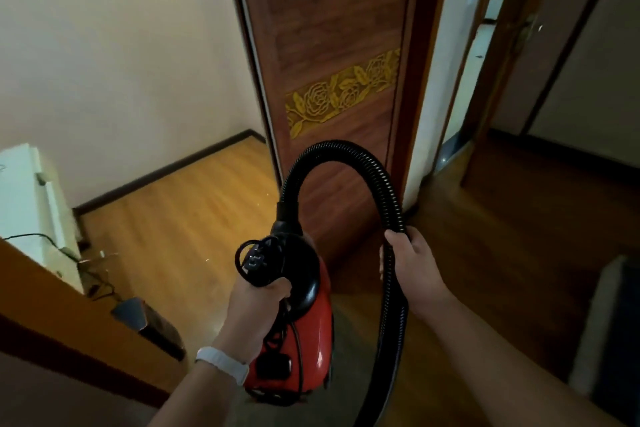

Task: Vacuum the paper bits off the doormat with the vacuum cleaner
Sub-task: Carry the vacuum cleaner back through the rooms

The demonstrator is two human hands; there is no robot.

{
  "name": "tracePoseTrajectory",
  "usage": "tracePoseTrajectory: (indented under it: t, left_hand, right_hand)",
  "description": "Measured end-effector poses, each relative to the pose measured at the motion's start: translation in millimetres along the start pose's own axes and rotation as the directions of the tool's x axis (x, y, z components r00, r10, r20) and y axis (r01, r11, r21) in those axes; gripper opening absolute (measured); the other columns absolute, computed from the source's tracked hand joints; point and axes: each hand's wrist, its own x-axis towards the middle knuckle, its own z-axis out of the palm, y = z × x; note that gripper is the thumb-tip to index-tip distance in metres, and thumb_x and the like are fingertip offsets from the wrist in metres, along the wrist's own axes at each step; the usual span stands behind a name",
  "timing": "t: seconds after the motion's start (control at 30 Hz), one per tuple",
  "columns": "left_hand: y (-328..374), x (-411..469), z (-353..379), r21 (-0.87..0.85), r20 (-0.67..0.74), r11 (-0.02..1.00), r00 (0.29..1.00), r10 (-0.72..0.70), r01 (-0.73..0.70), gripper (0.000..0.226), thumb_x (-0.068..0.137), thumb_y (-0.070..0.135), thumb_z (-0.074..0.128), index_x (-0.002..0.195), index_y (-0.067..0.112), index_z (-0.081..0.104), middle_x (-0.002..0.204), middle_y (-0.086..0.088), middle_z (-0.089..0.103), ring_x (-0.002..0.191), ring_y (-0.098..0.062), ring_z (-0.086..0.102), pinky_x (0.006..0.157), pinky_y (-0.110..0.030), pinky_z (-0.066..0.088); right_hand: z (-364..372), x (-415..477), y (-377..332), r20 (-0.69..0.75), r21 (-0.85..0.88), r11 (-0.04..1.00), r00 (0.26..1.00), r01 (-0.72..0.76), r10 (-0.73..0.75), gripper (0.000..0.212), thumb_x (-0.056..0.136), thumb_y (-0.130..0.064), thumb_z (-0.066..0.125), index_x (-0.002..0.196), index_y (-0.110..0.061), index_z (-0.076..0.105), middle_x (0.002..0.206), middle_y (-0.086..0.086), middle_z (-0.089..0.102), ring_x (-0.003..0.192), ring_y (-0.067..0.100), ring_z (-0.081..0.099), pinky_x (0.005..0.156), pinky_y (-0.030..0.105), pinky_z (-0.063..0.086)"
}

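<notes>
Above the wood floor [194,218], left hand [256,302] clasps the red vacuum cleaner [304,333]; right hand [412,260] clasps its black ribbed hose [346,149].

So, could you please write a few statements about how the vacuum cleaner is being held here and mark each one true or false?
1. The left hand grips the handle of the red vacuum cleaner. True.
2. The right hand hangs free. False: it holds the black hose.
3. The hose arches up in front of a wooden door. True.
4. The power plug is in a wall socket. False: it is bundled with the cord at the handle.
</notes>
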Motion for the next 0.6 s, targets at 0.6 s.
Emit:
tracePoseTrajectory:
  t: [0.6]
  left_hand:
    - [126,45,295,-0.033,0.157,0.996,0.984,0.082,-0.078,0.010,0.073,-0.004,0.060,0.067,0.003,0.063,0.059,-0.011,0.063,0.055,-0.024,0.061,0.055,-0.033,0.048]
  right_hand:
    - [-264,132,-42,-0.183,0.073,0.997,0.983,-0.005,0.018,0.028,0.098,-0.041,0.054,0.101,-0.014,0.061,0.064,0.005,0.061,0.057,0.021,0.059,0.060,0.034,0.053]
